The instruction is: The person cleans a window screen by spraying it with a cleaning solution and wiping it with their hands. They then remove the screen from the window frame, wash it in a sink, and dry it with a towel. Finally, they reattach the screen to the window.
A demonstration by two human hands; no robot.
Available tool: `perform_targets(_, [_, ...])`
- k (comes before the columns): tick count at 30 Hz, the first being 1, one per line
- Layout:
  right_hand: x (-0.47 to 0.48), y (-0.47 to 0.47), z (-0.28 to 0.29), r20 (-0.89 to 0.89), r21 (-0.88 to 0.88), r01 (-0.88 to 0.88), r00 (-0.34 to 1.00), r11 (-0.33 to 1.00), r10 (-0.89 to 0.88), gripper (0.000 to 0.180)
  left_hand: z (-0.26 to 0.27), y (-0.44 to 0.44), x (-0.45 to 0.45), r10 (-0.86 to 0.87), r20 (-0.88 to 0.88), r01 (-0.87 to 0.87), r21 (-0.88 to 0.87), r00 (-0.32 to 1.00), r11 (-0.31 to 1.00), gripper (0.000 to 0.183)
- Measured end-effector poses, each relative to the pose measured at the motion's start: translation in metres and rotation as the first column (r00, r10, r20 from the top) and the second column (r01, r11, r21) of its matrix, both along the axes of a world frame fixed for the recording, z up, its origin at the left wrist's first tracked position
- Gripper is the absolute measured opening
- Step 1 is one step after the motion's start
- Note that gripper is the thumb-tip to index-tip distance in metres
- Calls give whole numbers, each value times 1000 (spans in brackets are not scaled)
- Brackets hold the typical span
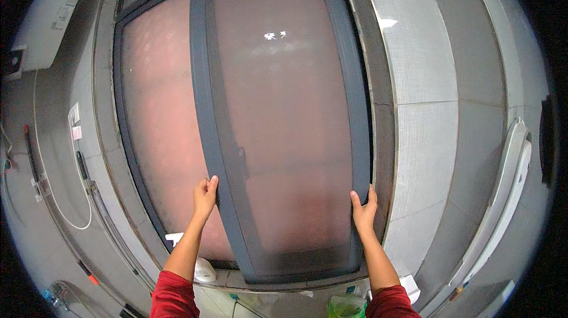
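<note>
A sliding window sash with a blue-grey frame and frosted glass stands before me, slightly tilted in the view. My left hand grips its left stile, thumb on the front face and fingers curled at the edge. On the opposite side, my right hand clasps the right stile, with the thumb in front and the fingers around the outer edge. Behind and to the left is a second frosted pane in a dark frame. The sash's bottom rail is close to the tiled sill; whether it sits in the track cannot be told.
A white spray bottle stands on the sill, partly behind my left forearm. Below are a green plastic bag and a white box-like object. Long-handled poles lean at the left, under a white water heater. Tiled walls flank the window.
</note>
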State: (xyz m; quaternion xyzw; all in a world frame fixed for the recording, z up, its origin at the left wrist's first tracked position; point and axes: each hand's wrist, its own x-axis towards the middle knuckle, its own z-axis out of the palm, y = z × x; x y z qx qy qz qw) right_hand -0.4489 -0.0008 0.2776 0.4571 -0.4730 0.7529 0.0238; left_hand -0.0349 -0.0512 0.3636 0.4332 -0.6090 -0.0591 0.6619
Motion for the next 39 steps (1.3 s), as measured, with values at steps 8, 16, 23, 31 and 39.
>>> perform_targets(8, [-9,14,4,-19,-39,25,999,999,-26,57,2,9,-17,-93,-43,94,24,995,995,43])
perform_targets(16, [9,13,2,-62,-47,54,996,997,-57,59,6,7,1,-88,-38,89,37,995,995,42])
perform_targets(23, [1,6,2,-61,-28,44,997,999,-46,61,7,15,-8,-74,-64,77,43,995,996,42])
perform_targets(31, [4,-6,2,-13,15,-12,1000,1000,12,64,1,-5,4,-28,-67,30,34,997,999,42])
perform_targets(39, [-10,-1,13,8,11,-6,1000,1000,6,60,0,-10,-14,-126,-131,134,58,983,989,41])
